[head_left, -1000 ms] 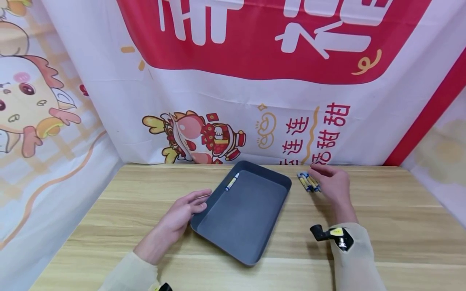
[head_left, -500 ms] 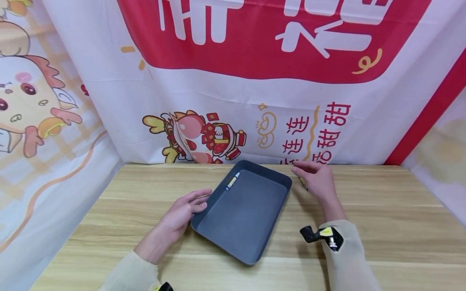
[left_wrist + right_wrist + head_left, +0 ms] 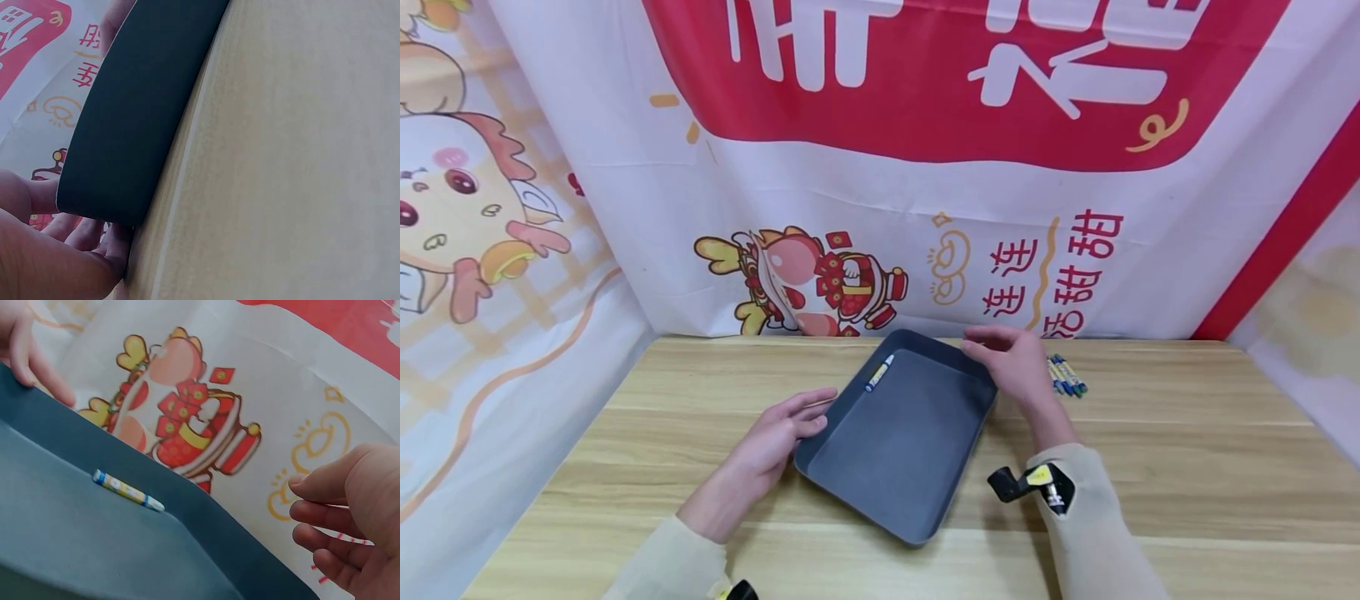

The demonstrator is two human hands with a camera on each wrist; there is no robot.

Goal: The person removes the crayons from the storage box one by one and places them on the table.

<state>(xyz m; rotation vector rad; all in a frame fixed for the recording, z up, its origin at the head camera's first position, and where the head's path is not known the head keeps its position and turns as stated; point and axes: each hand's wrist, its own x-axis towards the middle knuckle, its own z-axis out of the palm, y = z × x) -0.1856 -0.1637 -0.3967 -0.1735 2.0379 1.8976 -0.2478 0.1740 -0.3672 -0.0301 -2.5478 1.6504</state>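
A dark grey baking tray lies at an angle on the table. My left hand holds its left side, the thumb at the rim and the fingers along the outside. Inside the tray, against the left wall, lies a crayon with a white tip and a yellow and blue wrapper. My right hand is over the tray's far right corner. In the right wrist view its thumb and fingers are bent close together; I cannot tell whether anything is between them.
Several crayons lie side by side on the wooden table, to the right of the tray and partly behind my right hand. A white and red printed cloth hangs along the table's back edge, with more cloth at both sides.
My right hand has moved left from the crayons to the tray's far right corner, leaving several of them in view. My left hand, the tray and the crayon in it have stayed put.
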